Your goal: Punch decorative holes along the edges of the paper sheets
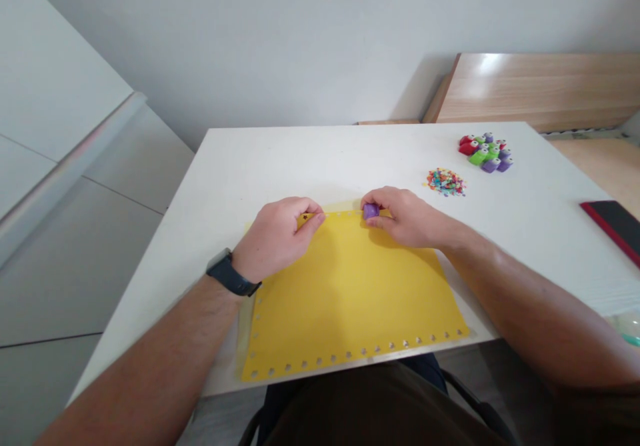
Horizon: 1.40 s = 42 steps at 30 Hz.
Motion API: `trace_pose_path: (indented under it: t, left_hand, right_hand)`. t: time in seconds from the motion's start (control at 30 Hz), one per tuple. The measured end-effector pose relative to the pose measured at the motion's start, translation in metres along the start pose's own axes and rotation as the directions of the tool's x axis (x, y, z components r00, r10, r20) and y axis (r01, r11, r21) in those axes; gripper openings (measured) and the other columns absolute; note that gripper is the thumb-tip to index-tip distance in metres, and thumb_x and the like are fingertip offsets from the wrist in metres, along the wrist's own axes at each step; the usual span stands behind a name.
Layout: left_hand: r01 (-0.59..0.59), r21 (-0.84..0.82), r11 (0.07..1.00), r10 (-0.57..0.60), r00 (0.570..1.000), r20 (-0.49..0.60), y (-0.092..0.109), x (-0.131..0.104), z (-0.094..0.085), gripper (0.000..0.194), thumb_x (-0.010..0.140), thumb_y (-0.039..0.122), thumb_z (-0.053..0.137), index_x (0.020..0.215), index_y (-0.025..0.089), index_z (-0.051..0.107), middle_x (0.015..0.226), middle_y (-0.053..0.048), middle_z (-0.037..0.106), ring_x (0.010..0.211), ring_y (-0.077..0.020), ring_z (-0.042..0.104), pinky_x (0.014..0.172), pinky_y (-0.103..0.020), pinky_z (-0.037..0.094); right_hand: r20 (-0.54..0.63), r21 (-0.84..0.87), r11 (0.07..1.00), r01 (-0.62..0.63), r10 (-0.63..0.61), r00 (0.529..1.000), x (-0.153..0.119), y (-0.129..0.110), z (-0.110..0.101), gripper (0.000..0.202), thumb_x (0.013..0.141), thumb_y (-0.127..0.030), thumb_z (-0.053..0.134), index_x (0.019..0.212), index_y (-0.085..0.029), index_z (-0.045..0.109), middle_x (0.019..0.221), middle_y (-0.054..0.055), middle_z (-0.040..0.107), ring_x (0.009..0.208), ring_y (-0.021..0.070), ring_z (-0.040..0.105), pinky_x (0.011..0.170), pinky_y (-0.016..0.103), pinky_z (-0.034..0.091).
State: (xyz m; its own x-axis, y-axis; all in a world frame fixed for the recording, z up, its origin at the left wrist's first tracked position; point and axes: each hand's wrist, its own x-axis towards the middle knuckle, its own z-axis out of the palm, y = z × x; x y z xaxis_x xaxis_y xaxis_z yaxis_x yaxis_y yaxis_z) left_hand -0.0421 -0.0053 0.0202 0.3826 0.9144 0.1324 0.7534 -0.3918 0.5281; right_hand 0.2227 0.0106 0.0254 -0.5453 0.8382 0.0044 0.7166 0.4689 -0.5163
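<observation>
A yellow sheet of paper [350,293] lies on the table, with a row of small punched shapes along its near, left and far edges. My left hand [280,233], with a dark watch on the wrist, pinches the paper's far edge between thumb and fingertips. A small dark star-shaped hole shows beside those fingers. My right hand [407,216] holds a purple craft punch [371,211] at the far edge, toward the right. Whether paper sits inside the punch's slot is hidden.
A heap of colourful paper cutouts [446,183] lies at the right. Behind it stand several red, green and purple craft punches [487,153]. A black and red flat object [613,226] rests on the right side of the white table [280,159].
</observation>
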Motion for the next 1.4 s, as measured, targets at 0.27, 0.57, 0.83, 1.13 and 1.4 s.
trace_pose_path:
  t: [0.27,0.57,0.83,1.13,1.4]
  left_hand:
    - [-0.012,-0.006,1.0,0.012,1.0,0.004,0.0,0.0,-0.001,0.025,0.096,0.037,0.051,0.095,0.022,0.071,0.098,-0.003,0.075,0.088,-0.0203,0.067,0.079,-0.031,0.047]
    - [0.005,0.005,1.0,-0.005,1.0,-0.001,-0.002,0.0,-0.001,0.027,0.096,0.04,0.051,0.095,0.023,0.071,0.096,-0.002,0.076,0.083,-0.0192,0.066,0.076,-0.031,0.046]
    - [0.008,0.01,1.0,-0.008,1.0,-0.006,-0.003,0.001,-0.003,0.024,0.095,0.038,0.053,0.094,0.023,0.072,0.093,-0.001,0.075,0.08,-0.018,0.065,0.072,-0.03,0.044]
    - [0.025,0.012,1.0,-0.025,1.0,-0.005,-0.001,0.001,-0.004,0.025,0.095,0.039,0.053,0.094,0.022,0.072,0.091,-0.001,0.075,0.077,-0.0177,0.063,0.07,-0.03,0.043]
    - [0.018,-0.007,1.0,-0.019,1.0,-0.002,-0.002,0.001,-0.004,0.025,0.095,0.039,0.053,0.093,0.022,0.071,0.09,0.0,0.074,0.076,-0.0168,0.062,0.071,-0.03,0.042]
  right_hand:
    - [0.002,0.021,1.0,-0.002,0.002,1.0,0.0,0.0,0.0,0.016,0.088,-0.024,0.062,0.101,-0.018,0.068,0.097,0.006,0.071,0.088,0.0195,0.062,0.08,0.03,0.046]
    - [0.006,-0.007,0.999,0.036,-0.036,0.999,-0.003,0.0,-0.008,0.017,0.087,-0.025,0.062,0.102,-0.02,0.067,0.1,0.006,0.072,0.093,0.022,0.064,0.086,0.033,0.047]
    - [0.041,0.008,1.0,0.004,-0.005,0.999,-0.004,0.003,-0.014,0.016,0.085,-0.024,0.063,0.099,-0.02,0.068,0.098,0.005,0.072,0.092,0.0212,0.063,0.085,0.033,0.047]
    - [0.045,0.032,0.999,-0.02,0.018,0.999,-0.006,0.007,-0.016,0.019,0.085,-0.027,0.063,0.102,-0.02,0.068,0.099,0.004,0.072,0.093,0.0206,0.065,0.086,0.032,0.047]
    - [0.044,0.048,0.998,-0.033,0.031,0.999,-0.006,0.01,-0.015,0.018,0.085,-0.027,0.063,0.101,-0.02,0.068,0.099,0.004,0.072,0.092,0.0199,0.065,0.086,0.031,0.048]
